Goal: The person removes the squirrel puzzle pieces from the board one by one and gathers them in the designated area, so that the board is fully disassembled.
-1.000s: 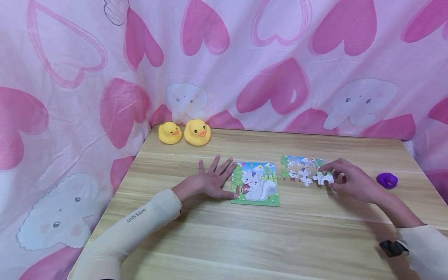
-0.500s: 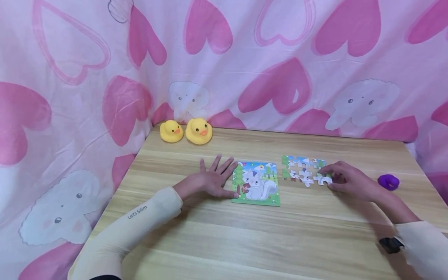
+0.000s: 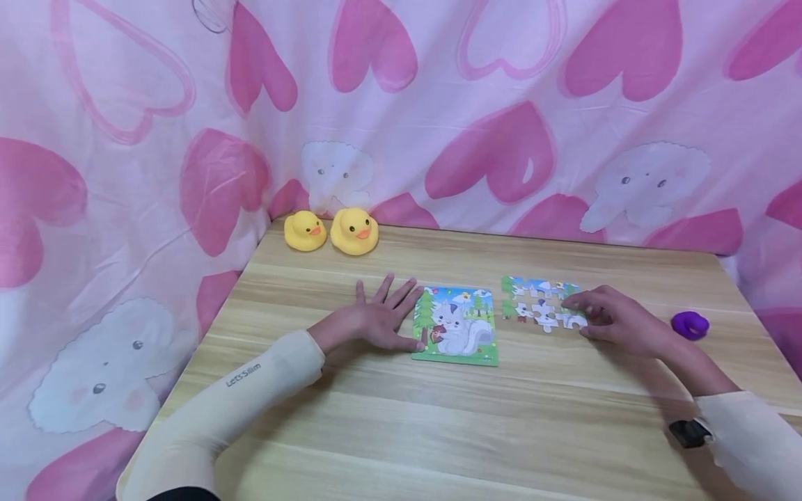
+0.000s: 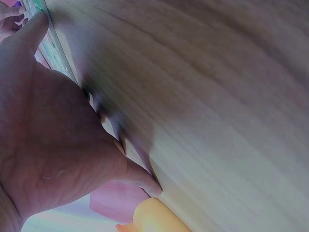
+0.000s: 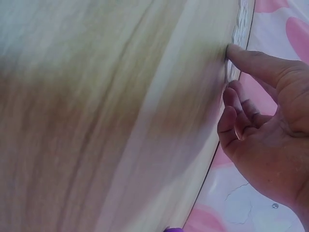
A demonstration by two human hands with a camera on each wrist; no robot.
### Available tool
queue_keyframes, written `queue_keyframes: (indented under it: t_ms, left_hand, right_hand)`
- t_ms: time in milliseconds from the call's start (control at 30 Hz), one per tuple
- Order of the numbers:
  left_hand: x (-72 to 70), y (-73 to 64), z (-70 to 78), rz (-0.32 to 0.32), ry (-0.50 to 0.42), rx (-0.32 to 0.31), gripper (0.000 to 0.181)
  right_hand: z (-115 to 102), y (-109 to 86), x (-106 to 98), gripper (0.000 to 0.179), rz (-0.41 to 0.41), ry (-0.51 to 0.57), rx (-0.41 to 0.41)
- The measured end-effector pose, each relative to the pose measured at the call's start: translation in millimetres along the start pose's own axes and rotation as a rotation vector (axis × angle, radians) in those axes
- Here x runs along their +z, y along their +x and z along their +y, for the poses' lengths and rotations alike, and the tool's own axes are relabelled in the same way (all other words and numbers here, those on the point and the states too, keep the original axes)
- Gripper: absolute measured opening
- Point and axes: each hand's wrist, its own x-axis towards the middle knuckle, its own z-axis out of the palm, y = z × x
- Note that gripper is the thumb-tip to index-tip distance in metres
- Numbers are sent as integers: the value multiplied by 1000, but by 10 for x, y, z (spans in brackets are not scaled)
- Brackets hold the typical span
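My left hand [image 3: 383, 321] lies spread on the table, its thumb over the lower left edge of a picture board [image 3: 460, 327] showing a white squirrel. The left wrist view shows that thumb [image 4: 37, 29] at the board's edge. Right of the board lie joined jigsaw pieces [image 3: 532, 289] with parts of the same picture, gaps showing between some. My right hand [image 3: 626, 325] pinches a white and green jigsaw piece [image 3: 573, 321] at the group's lower right, thumb at the near edge and fingers at the far side. In the right wrist view the fingers [image 5: 251, 63] meet the piece's edge.
Two yellow rubber ducks [image 3: 355, 232] sit at the table's back left. A small purple duck-like toy [image 3: 690, 325] lies right of my right hand. Pink heart-patterned cloth [image 3: 489, 153] hangs behind and to the left of the wooden table [image 3: 401, 417].
My right hand has moved slightly left with the jigsaw piece, which now sits closer against the neighbouring pieces. The left hand keeps its place on the board.
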Motion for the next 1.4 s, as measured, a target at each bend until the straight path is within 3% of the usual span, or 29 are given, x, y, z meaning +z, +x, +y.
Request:
queue_keyframes:
  t_ms: [267, 567, 700, 900, 1033, 1267, 1400]
  left_hand:
    - [-6, 0, 9, -1, -1, 0, 116]
    - [-8, 2, 5, -9, 1, -12, 116]
    - [1, 4, -9, -6, 11, -13, 116]
    - [8, 12, -2, -2, 32, -18, 116]
    - [2, 23, 0, 1, 48, -20, 117]
    - [-16, 9, -4, -4, 35, -17, 116]
    - [-15, 1, -6, -5, 20, -8, 116]
  right_hand:
    - [-85, 31, -31, 55, 52, -48, 17]
    - [-424, 234, 143, 39, 140, -11, -39]
    - [-663, 331, 279, 32, 109, 38, -29]
    - [-994, 474, 547, 31, 71, 69, -110]
    - [-1180, 529, 695, 32, 9, 77, -121]
    - [-1525, 599, 879, 58, -73, 76, -84]
    - [-1708, 615, 999, 73, -129, 156, -70]
